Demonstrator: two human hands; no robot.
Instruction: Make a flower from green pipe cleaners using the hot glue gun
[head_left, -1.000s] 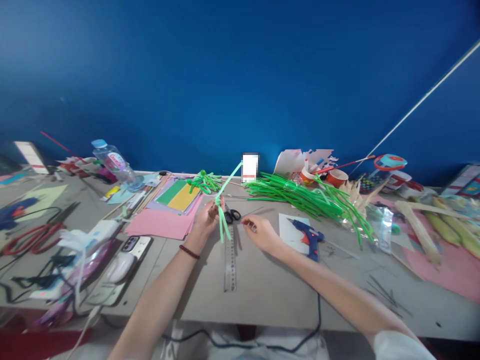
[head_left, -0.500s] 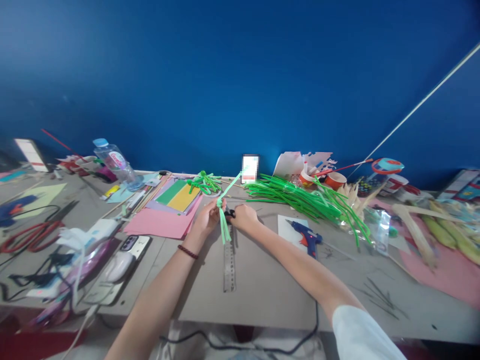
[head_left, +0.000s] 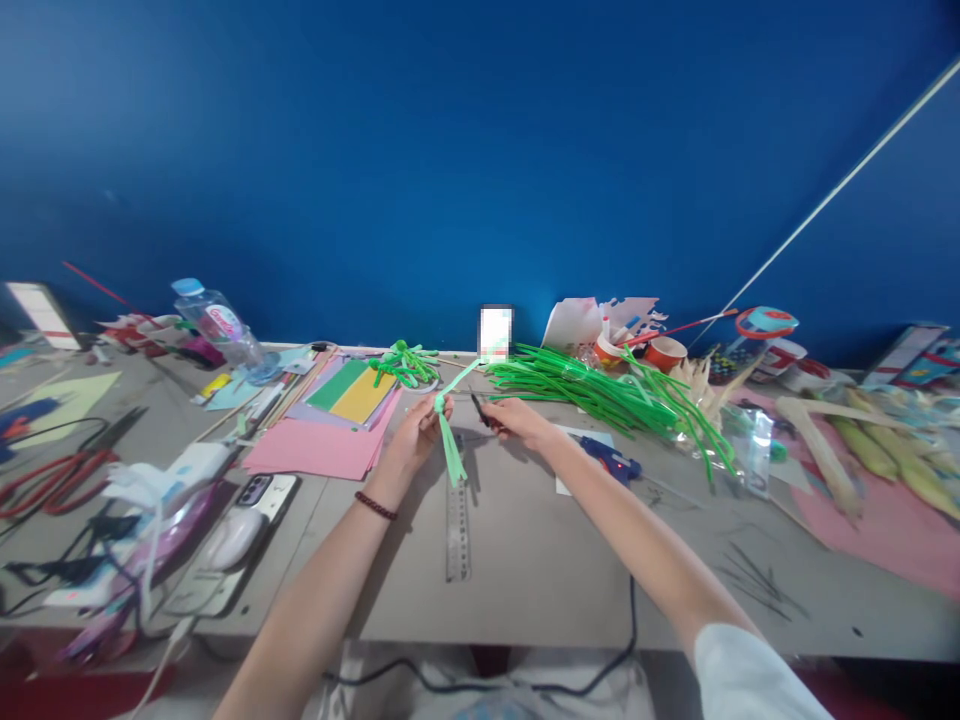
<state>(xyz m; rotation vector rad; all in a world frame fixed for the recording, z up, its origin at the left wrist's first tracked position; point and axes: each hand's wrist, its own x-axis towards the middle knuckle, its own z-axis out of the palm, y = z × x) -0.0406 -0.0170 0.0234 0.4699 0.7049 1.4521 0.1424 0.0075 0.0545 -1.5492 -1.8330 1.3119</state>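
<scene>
My left hand (head_left: 417, 433) pinches a light green pipe-cleaner piece (head_left: 451, 452) at a knot; one long end points up and back, shorter ends hang down. My right hand (head_left: 517, 421) is closed around small black-handled scissors (head_left: 480, 410), lifted just right of the pipe cleaner. Below both hands a clear ruler (head_left: 457, 520) lies on the grey table (head_left: 525, 560).
A heap of green pipe cleaners (head_left: 607, 392) lies behind my right hand, with a blue glue gun (head_left: 611, 461) beside it. Coloured paper sheets (head_left: 330, 425), a water bottle (head_left: 221, 325), a phone (head_left: 259, 492) and red scissors (head_left: 52, 475) are left. Corn husks (head_left: 862, 440) are right.
My right hand moved left to the scissors on the table, closed on them and lifted them beside the pipe cleaner. My left hand stayed holding the pipe cleaner.
</scene>
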